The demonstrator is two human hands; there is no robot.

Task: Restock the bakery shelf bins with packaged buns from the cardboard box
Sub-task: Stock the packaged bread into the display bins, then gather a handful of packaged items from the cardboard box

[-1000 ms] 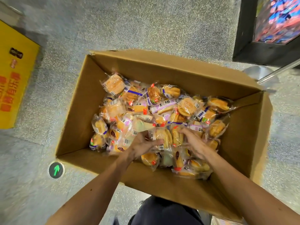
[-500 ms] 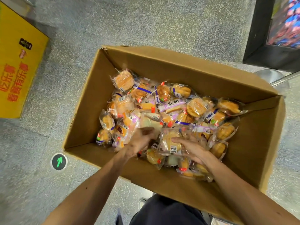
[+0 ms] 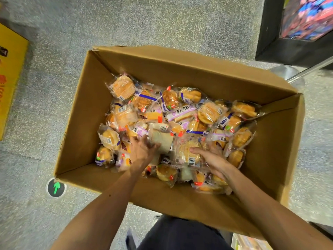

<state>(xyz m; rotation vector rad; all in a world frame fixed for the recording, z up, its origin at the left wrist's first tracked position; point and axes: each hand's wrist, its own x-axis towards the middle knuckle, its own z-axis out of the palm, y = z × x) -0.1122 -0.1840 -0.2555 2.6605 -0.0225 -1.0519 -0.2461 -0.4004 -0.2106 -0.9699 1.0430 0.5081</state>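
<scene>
While both hands worked inside the cardboard box (image 3: 180, 69) on the floor (image 3: 162, 20), the packaged buns (image 3: 209, 112) lay heaped loose within it; no shelf bin was in sight from where I stood. Left hand (image 3: 143, 150): fingers extended, touching a pale packet (image 3: 162, 139), not closed round it. Right hand (image 3: 212, 159): thumb laid along a barcoded bun packet (image 3: 187, 150), fingers buried among wrappers, so its grip could not be told. Good practice, I judged: gather packets by their bodies, not the slippery film corners, squeeze lightly, and lift clear of the box walls.
</scene>
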